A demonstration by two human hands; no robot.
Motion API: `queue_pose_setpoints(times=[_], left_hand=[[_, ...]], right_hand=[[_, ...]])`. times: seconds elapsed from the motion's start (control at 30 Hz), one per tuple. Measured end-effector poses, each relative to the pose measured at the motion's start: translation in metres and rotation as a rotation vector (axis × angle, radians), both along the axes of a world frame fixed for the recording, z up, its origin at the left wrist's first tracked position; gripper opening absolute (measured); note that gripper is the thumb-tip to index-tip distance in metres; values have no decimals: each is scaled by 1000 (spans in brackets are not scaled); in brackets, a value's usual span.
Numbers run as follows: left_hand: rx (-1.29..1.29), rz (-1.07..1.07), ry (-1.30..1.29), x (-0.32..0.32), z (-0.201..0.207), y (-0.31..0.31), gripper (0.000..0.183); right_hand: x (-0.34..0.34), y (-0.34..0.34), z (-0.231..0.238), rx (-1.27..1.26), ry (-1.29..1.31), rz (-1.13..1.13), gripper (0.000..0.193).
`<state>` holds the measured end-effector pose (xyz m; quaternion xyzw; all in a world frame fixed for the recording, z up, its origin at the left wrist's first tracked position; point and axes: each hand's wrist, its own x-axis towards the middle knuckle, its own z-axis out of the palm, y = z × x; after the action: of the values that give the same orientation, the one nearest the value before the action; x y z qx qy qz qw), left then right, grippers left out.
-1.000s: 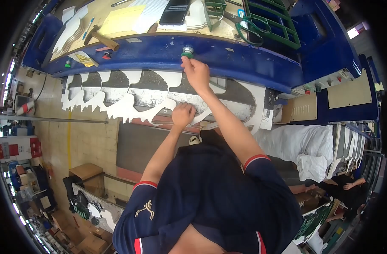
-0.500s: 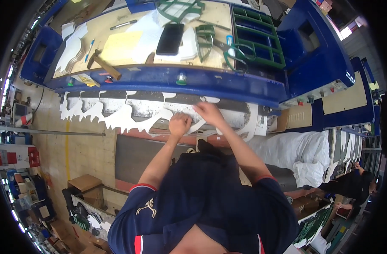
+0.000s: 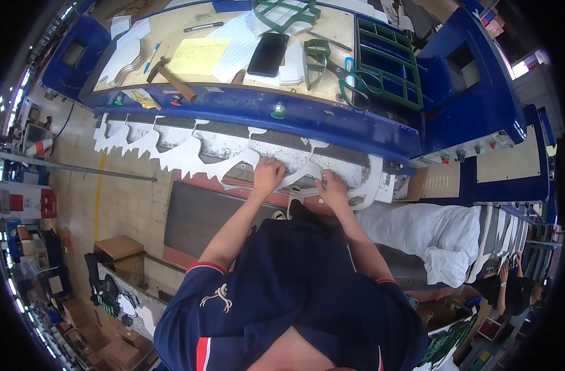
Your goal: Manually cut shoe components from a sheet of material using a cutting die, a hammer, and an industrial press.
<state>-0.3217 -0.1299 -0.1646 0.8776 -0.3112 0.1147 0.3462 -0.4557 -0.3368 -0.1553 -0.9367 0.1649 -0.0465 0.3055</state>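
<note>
A long white cut-out sheet with a jagged near edge and curved openings lies along the front of the blue machine. My left hand has its fingers curled over the sheet's near edge, around the middle. To the right, my right hand holds the same edge with bent fingers beside a narrow curved strip of it. The fingertips partly hide where the sheet is pinched. Beneath the sheet shows a worn, speckled white bed.
On the blue machine's top lie a hammer, a dark phone, yellow paper, green-handled scissors and a green cutting die. White plastic wrap covers a stack at right. Another person works at far right.
My right hand has come down toward me and to the right, onto the sheet's near edge. My left hand stays at the edge. The whole view has turned slightly.
</note>
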Motion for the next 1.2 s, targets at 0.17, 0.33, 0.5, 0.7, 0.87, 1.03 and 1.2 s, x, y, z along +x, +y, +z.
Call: queue_pose_setpoints(times=[0.17,0.33,0.5,0.7,0.87,1.03,1.2], left_hand=[[16,70,43,-6,0,-5,18],[51,67,-2,-2,2,-9,17],[24,20,52,-6,4,-6,17],[322,52,301,25,5,-8,30],[101,3,444,80,49,-37,21],[-303,412,-202,217,102,-59,15],[-543,792,124,339,274,9,31]], right_hand=[[-5,5,-5,-90,-123,1,34],[-1,6,-4,-155,-158,-22,34],[-5,2,-10,-186,-147,5,32],[47,-36,67,114,492,413,45],[153,-62,212,543,40,361,18],[228,-91,274,353,-422,350,10],[234,-75,224,536,-160,428,11]])
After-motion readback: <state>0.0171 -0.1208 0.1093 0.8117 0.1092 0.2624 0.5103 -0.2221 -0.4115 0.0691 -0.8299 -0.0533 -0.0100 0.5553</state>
